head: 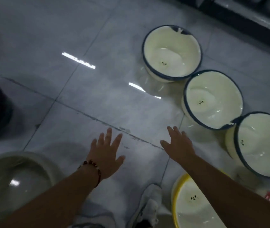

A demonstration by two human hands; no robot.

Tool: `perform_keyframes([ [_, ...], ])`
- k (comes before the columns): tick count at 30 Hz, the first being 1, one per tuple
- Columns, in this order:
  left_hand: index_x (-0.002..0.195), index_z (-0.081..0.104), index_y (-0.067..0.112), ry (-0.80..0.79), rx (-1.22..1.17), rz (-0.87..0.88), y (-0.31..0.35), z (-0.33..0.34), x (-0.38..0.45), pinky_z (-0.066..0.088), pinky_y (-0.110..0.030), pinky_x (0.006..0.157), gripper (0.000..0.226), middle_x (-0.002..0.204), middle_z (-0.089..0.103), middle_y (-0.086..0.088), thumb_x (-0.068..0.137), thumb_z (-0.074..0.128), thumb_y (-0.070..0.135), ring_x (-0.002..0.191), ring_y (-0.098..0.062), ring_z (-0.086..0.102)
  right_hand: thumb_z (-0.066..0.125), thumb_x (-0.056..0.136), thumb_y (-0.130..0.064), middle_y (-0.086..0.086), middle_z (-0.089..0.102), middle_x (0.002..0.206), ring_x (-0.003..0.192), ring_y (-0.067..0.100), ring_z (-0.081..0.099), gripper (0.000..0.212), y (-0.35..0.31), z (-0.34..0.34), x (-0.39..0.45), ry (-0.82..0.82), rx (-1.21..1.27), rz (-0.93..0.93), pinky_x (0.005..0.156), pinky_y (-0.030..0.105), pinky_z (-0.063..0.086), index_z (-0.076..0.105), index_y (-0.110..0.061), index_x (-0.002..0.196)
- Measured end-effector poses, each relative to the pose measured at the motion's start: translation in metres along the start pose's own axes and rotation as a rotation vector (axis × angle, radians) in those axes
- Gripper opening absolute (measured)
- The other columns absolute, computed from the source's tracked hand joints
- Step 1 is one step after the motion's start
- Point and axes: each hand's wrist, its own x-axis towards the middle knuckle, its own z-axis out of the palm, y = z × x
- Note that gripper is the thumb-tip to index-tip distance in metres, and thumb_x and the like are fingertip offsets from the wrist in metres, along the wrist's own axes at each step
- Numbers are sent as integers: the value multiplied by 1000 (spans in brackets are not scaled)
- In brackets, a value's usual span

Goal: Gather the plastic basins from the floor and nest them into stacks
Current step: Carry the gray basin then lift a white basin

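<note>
While both hands reach over the grey floor [98, 89], the left hand [107, 155] and right hand [178, 144] have spread, empty fingers; three blue-rimmed basins [213, 99] stand in a row at right.

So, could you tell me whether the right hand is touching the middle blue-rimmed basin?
Apart: the head view shows bare floor tile between the right hand and the middle blue-rimmed basin.

No words, brands or numbers can be read; each cream basin [172, 53] bears only a small dark face mark inside.
</note>
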Motion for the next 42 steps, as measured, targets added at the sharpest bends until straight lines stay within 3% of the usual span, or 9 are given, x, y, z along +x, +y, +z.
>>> perform_keyframes([
  [8, 155, -10, 31, 134, -8, 153, 93, -34, 113, 11, -48, 121, 78, 162, -18, -11, 97, 34, 59, 150, -34, 1, 47, 94, -50, 5, 19, 163, 146, 36, 23, 73, 106, -16, 63, 93, 53, 115, 116, 49, 26, 18, -22, 155],
  [15, 156, -8, 28, 264, 110, 201, 105, -18, 233, 15, -49, 121, 78, 163, -13, -12, 98, 37, 56, 150, -35, 3, 52, 90, -41, 5, 42, 140, 125, 35, 43, 58, 127, 2, 173, 271, 218, 197, 99, 48, 41, 33, -18, 140],
  [20, 157, -3, 26, 310, 137, 185, 105, 13, 284, 21, -49, 119, 79, 164, -7, -14, 97, 40, 56, 150, -36, 8, 52, 90, -48, 7, 37, 149, 134, 35, 38, 70, 155, 51, 220, 260, 162, 264, 107, 49, 35, 26, -17, 147],
  [22, 157, -1, 25, 321, 113, 169, 103, 19, 299, 22, -49, 119, 79, 164, -6, -15, 97, 41, 55, 150, -36, 8, 53, 91, -46, 7, 45, 141, 129, 32, 43, 67, 163, 58, 232, 296, 103, 280, 105, 47, 36, 28, -16, 146],
  [25, 157, -4, 26, 286, 174, 184, 100, 23, 304, 19, -48, 120, 79, 164, -7, -14, 98, 42, 52, 150, -36, 7, 53, 92, -31, 5, 52, 104, 101, 23, 54, 39, 175, 62, 237, 366, -91, 274, 93, 37, 44, 48, -13, 126],
  [28, 157, -3, 28, 302, 269, 217, 96, 14, 297, 16, -48, 121, 76, 164, -6, -13, 99, 43, 48, 150, -35, 5, 57, 89, -30, 0, 50, 91, 86, 18, 52, 28, 181, 57, 229, 284, -183, 210, 87, 32, 48, 59, -16, 113],
  [36, 157, -2, 29, 240, 318, 289, 111, 8, 277, 12, -49, 121, 73, 164, -8, -12, 100, 41, 45, 151, -34, 3, 60, 86, -31, 0, 54, 103, 96, 17, 52, 30, 183, 93, 172, 283, -226, 88, 90, 33, 47, 59, -20, 114],
  [39, 157, -1, 29, 211, 320, 292, 111, 10, 275, 11, -49, 121, 73, 164, -10, -12, 100, 40, 47, 151, -34, 3, 66, 84, -43, 1, 53, 124, 115, 20, 47, 40, 188, 111, 161, 225, -121, 144, 102, 37, 41, 61, -28, 121],
  [42, 157, -2, 28, 208, 327, 282, 106, 10, 278, 11, -49, 121, 74, 164, -10, -14, 100, 39, 48, 150, -36, 3, 63, 80, -66, 5, 28, 156, 143, 33, 24, 66, 198, 123, 156, 287, 193, 331, 114, 50, 23, 48, -35, 136],
])
